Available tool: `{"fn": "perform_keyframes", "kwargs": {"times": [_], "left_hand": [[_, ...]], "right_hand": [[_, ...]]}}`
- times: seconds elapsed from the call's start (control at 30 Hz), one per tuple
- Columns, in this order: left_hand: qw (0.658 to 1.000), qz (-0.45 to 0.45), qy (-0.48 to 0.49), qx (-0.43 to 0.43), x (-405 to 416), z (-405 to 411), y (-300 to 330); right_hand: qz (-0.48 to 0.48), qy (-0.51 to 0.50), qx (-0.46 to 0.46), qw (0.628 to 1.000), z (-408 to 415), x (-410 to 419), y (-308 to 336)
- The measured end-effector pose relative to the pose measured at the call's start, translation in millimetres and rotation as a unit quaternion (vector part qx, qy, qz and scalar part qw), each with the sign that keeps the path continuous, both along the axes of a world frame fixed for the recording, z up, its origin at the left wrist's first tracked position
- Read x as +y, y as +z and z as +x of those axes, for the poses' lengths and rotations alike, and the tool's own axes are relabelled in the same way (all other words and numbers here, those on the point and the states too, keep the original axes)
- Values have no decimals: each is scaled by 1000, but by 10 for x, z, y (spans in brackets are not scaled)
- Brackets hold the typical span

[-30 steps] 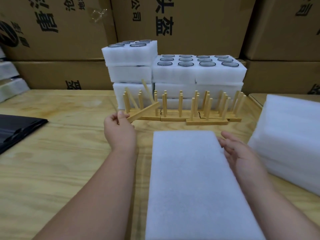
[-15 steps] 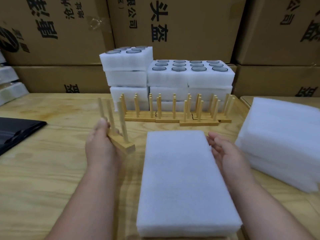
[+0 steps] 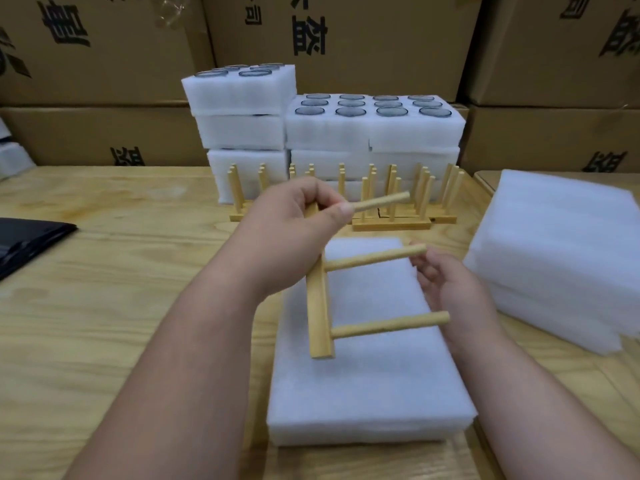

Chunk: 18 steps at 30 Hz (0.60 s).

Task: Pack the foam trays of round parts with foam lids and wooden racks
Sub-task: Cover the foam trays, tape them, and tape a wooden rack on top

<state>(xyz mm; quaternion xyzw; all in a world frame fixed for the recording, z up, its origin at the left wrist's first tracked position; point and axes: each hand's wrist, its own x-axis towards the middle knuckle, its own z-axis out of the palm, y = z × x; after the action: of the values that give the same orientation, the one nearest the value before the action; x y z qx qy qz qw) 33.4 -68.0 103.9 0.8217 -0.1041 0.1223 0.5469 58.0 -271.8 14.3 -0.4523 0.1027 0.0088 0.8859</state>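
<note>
1. A foam lid (image 3: 367, 382) lies on the table (image 3: 104, 306), nearest the person.
2. A rack (image 3: 320, 306) is held above the lid, pegs pointing right, between the left hand (image 3: 294, 216) and right hand (image 3: 446, 282).
3. More racks (image 3: 391, 209) stand in a row behind the lid.
4. Stacked trays (image 3: 374, 133) sit behind the racks, with boxes (image 3: 346, 39) behind them.
5. A foam stack (image 3: 561, 258) lies to the right.
6. A dark sheet (image 3: 27, 240) lies far left.

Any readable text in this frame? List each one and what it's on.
"盔": middle cardboard box, large black print; the character above it is cut off by the frame.
"司": same box, top edge, partly cropped.
Left cardboard box: tilted, cropped print, unreadable.
Lower boxes: characters half hidden by the table, unreadable.
Wooden rack: no print.
</note>
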Motion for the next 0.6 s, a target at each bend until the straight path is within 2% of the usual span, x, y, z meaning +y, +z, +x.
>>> {"fn": "perform_keyframes", "kwargs": {"times": [0.13,0.27,0.4,0.6], "left_hand": [[995,98,10,26,-12,14,-77],[991,132,19,28,4,-9,-80],[986,165,-15,12,39,-54,-6],[942,304,-106,98,-76,-130,-9]], "right_hand": [[-13,-3,-4,1000,3,4,3],[-9,-7,-1,1000,-12,6,6],[-10,-7,0,1000,-26,11,17],[-9,-7,2,1000,-47,21,61]]}}
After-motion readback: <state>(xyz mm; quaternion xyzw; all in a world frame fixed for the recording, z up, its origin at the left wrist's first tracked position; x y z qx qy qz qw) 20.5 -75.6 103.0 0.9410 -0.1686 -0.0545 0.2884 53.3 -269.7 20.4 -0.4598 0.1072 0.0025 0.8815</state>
